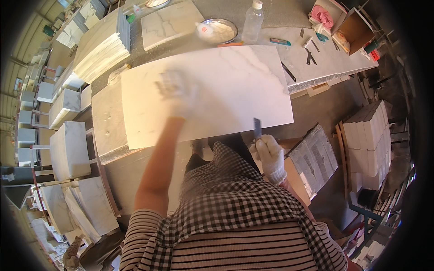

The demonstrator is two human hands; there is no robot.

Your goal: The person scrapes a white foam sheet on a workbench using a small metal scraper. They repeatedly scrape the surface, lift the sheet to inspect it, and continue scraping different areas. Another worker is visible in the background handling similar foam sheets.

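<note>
A large white marble slab (217,86) with faint grey veins lies on the workbench in front of me. My left hand (175,92), in a white glove, is over the slab's left half; motion smears its fingers, so I cannot tell whether they are spread or closed. Near the slab's front right edge my right hand (269,156), also gloved, is closed around a putty knife (257,128). Its flat dark blade points up and away from me, overlapping the slab's edge in view. The knife's handle is mostly hidden by the fingers.
Behind the slab stand a metal bowl of pale paste (222,32), a clear plastic bottle (253,22) and a teal cutter (280,41). Black-handled tools (310,56) lie to the right. Stacked slabs (101,45) rise at left, boxed stacks (367,140) at right.
</note>
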